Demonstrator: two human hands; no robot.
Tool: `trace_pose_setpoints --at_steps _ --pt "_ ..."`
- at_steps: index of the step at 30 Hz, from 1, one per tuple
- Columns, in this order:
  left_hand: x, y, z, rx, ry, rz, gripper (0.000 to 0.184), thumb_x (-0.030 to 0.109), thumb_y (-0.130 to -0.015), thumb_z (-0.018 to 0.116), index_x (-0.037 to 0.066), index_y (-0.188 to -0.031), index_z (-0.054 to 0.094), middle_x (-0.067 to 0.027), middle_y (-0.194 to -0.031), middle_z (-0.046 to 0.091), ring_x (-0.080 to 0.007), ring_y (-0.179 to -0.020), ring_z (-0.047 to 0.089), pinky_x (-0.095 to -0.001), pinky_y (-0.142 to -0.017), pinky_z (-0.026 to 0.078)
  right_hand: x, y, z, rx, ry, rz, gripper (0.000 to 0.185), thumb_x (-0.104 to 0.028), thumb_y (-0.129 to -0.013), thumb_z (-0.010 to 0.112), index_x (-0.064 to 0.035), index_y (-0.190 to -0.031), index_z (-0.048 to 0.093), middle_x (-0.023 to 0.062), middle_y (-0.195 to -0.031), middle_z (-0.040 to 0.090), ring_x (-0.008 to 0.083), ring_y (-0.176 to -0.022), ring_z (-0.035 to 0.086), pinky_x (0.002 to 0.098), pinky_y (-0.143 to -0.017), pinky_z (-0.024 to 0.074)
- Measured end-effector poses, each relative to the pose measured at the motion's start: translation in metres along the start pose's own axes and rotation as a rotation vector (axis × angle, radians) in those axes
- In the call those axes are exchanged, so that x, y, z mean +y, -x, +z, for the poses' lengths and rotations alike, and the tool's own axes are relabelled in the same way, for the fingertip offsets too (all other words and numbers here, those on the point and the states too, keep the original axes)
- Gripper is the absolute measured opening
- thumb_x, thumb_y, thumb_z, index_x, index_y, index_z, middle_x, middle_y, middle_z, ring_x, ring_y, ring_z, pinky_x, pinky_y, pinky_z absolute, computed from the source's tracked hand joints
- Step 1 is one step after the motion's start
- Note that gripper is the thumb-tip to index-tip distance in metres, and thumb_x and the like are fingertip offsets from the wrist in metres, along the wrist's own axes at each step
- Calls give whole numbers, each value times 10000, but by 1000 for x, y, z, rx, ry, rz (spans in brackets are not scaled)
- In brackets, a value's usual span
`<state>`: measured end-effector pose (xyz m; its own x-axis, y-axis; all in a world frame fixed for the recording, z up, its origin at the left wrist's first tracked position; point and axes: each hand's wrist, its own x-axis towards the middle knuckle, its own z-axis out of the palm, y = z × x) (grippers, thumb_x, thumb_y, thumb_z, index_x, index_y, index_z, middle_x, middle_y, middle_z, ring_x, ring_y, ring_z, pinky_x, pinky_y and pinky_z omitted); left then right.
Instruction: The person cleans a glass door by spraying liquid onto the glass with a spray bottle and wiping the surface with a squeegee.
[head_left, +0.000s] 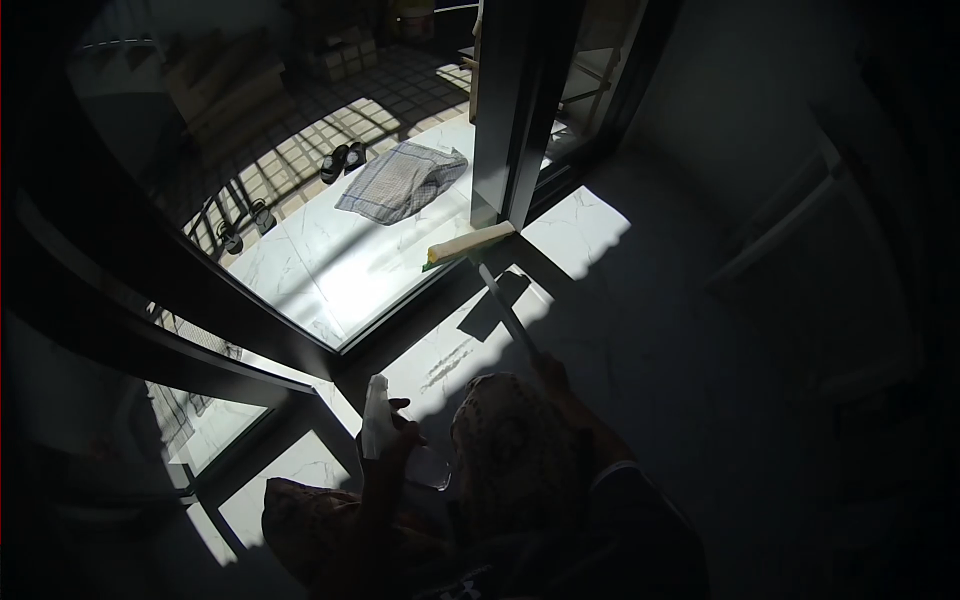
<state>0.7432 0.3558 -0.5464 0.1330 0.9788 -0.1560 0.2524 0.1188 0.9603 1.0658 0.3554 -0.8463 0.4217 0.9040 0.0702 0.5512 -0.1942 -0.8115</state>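
Note:
My left hand point(402, 435) is closed around a spray bottle point(377, 415) with a white top and a clear body. The bottle is upright and close to my left leg. My right hand point(549, 375) grips the grey handle of a window squeegee point(470, 243), which reaches forward and up from it. Its long pale head, with a yellow end and a green lower edge, is by the door frame at the sill. Deep shade hides most of the fingers of my right hand. Wet streaks point(447, 368) show on the sunlit floor between the two hands.
A dark door frame point(500, 120) stands ahead, and a dark-framed glass door point(270, 310) is to the left. Outside, a grey checked cloth point(405, 182) lies on white tile point(330, 265). Dark shoes point(343, 160) and sandals point(246, 226) are beside it. My patterned-trouser knees are below.

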Motion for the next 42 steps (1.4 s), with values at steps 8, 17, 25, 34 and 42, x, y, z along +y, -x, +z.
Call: trace_pose_setpoints --at_steps 8,17,25,34,42 --pt "-1 7 11 -7 129 27 359 90 -716 618 -7 -1044 509 -59 -708 554 -110 -590 538 -243 -552 461 -37 7 -59 6 48 -134 277 -281 -776 594 -24 -709 514 176 -579 513 381 -566 514 401 -454 370" --pt "1 1 21 -69 230 130 469 100 -713 612 10 -1147 458 -49 -694 548 -113 -605 544 -254 -588 449 -222 -24 -83 169 -318 -311 159 -131 -760 627 -15 -837 550 3 -568 492 75 -489 426 241 -441 359" --pt "3 6 27 9 102 229 362 97 -704 633 38 -1044 522 -11 -664 535 -89 -623 543 -238 -603 440 -340 -37 -23 30 -716 -272 169 -65 -750 635 -6 -884 550 -13 -591 481 32 -487 427 186 -424 327" --pt "4 23 16 -4 173 187 390 205 -692 667 49 -1021 525 -101 -820 613 -211 -747 605 -313 -646 459 -301 2 27 -17 -703 -180 313 -13 -713 645 18 -1005 537 66 -807 575 111 -681 535 233 -588 444" --pt "16 27 10 -63 242 243 344 156 -750 628 19 -1042 509 -49 -876 581 -114 -822 554 -255 -690 441 -224 98 55 74 -525 -230 272 -156 -768 554 -7 -993 517 90 -803 580 152 -725 560 276 -644 442"
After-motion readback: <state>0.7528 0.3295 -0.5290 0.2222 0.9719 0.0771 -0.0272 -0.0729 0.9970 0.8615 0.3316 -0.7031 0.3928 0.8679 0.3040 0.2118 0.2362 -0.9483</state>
